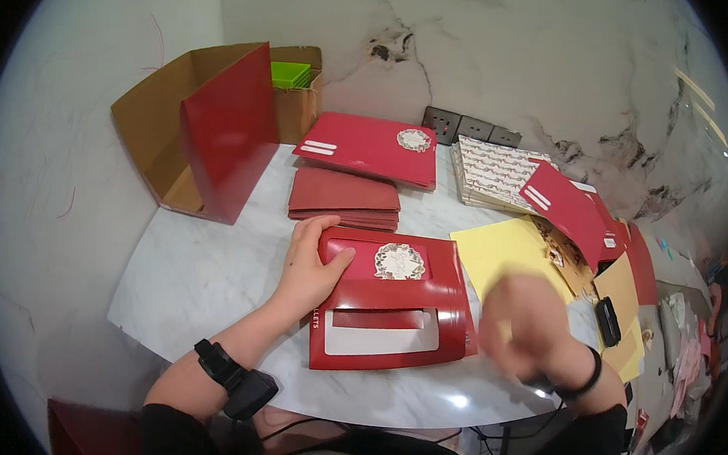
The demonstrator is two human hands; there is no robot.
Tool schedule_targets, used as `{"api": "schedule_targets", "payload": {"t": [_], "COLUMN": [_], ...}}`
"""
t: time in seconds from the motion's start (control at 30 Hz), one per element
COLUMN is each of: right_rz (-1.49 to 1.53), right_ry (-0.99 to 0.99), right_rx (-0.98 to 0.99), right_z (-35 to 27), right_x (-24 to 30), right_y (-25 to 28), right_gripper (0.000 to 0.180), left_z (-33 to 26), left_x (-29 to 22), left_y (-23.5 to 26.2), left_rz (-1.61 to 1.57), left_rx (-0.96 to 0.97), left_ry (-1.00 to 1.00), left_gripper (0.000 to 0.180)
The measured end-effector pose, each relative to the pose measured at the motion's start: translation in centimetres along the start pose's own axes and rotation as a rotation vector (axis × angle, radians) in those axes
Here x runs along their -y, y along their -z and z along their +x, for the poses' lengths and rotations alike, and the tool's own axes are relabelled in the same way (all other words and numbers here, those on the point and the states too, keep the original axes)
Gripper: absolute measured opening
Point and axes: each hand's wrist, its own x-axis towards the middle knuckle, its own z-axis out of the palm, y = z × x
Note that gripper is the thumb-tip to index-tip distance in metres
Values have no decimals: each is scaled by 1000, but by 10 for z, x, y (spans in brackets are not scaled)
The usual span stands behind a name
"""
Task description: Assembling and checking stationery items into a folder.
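A flat red cardboard box with a cut-out window (382, 364) lies on the marble-patterned table in front of me. My left hand (312, 262) holds its upper left corner, thumb on the top face and fingers along the edge. A red card with a white floral emblem (399, 261) shows in its upper part; through the lower window I see white and a red strip. Beside the box's right edge is my right hand (520, 325), smeared by motion, so its fingers and anything in them cannot be made out.
Behind the box lie dark red folded pieces (345, 195) and a stack of red printed sheets (369, 144). An open carton (149, 123) stands left. Patterned sheets (492, 173), yellow paper (496, 244) and a black stapler-like object (607, 321) lie right. Sockets (470, 127) line the wall.
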Motion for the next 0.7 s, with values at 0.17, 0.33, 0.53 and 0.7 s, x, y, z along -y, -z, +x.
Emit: {"api": "schedule_targets", "payload": {"t": [0.17,0.33,0.53,0.7], "right_rz": [242,257,121,-641], "right_ry": [613,624,719,-39], "right_rx": [-118,-46,234,-5], "right_z": [22,14,18,-2], "right_x": [62,56,30,-87], "right_y": [4,9,23,36], "right_gripper": [33,54,30,34], "left_z": [6,10,11,14], "left_x": [1,-6,1,-20], "left_y": [-6,7,9,10], "left_rz": [-25,47,-19,-74], "left_rx": [-48,-109,-120,113], "left_ry": [-33,-80,-119,-223], "left_gripper": [45,36,35,42]}}
